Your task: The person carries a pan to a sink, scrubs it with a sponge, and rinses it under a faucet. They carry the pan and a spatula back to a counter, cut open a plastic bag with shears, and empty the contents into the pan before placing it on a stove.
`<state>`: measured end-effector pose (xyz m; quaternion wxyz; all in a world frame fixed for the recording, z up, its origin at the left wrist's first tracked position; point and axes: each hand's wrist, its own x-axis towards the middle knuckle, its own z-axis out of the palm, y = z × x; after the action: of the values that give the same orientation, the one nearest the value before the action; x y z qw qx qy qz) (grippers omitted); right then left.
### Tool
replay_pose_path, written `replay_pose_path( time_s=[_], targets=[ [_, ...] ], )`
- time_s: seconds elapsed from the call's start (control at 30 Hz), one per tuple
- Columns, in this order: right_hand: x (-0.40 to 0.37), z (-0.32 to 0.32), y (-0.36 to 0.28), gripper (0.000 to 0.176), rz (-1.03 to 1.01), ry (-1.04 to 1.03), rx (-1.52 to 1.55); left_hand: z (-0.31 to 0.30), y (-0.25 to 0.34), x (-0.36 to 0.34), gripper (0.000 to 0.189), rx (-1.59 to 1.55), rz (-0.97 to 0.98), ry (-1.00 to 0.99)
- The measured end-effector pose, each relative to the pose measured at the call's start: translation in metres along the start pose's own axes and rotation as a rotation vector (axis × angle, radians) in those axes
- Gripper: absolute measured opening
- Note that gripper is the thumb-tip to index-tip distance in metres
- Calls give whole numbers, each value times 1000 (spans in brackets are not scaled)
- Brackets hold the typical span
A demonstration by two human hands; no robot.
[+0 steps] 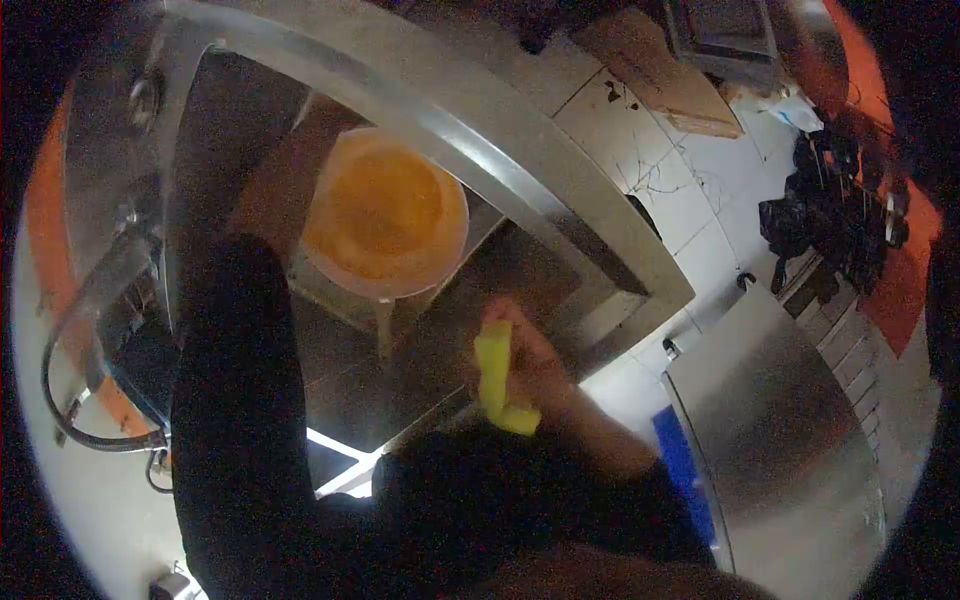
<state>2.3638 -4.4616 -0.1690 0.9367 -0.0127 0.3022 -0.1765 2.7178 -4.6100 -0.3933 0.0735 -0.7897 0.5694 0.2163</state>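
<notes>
Bowl (385,210), with orange inside, sits in the upper middle of the frame, inside our steel sink (470,145). We can't tell if the orange is soup, soapy water or just a stain.

At the far left we see a bendy hose (55,360). Next comes our dark left sleeve (240,350), going up from the bottom. Our left hand (322,120) is by the bowl's upper left side. It is too dark there to see the fingers, so we can't tell if they grip the rim. Maybe the hand is there so the bowl won't tip.

A pale strip (385,325) pokes down under the bowl, and we can't tell what it is. The bowl may be in the sink so that drips land on the steel and not on the floor.

Right of the middle, our right hand (530,365) has its fingers curled around a yellow sponge (493,365). The sponge is apart from the bowl. We think we squeeze it because it is soft and could slip.

At the right are pale floor tiles (690,190) and a shiny metal panel (790,410).
</notes>
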Motion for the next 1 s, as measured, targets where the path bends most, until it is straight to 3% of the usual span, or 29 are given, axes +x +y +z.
replay_pose_path(
  time_s=[0.2, 0.27, 0.43, 0.47, 0.53, 0.57, 0.63, 0.73, 0.9, 0.93, 1.0],
  targets=[
    [-2, 4, -7, 67, 33, 40, -96, -30, -9, -12, 29, -35, 21, 55],
    [-1, -19, 6, 67, 111, 42, 9, -56, -13, -33, 28, -85, 39, 75],
    [2, -4, 4, 68, -117, 0, 18, -140, -19, -129, 27, -345, 23, 34],
    [2, -5, 5, 67, -79, 2, 43, -154, -24, -158, 27, -406, -13, -3],
    [5, 2, 6, 54, -70, -184, 118, -178, -34, -216, 27, -505, -113, -71],
    [5, 4, 5, 52, -120, -158, 75, -183, -38, -244, 27, -545, -162, -98],
    [11, 5, 2, 52, -86, -305, 140, -182, -53, -295, 27, -639, -260, -149],
    [11, 2, 7, 53, -42, -275, 195, -153, -56, -367, 27, -787, -412, -219],
    [23, -5, 13, 51, 27, -328, 236, -93, -33, -454, 27, -954, -567, -292],
    [29, -10, 16, 50, 39, -367, 252, -86, -23, -467, 30, -1112, -611, -316],
    [24, -5, 6, 50, 46, -425, 243, -103, 7, -489, 33, -1282, -628, -316]
  ],
)
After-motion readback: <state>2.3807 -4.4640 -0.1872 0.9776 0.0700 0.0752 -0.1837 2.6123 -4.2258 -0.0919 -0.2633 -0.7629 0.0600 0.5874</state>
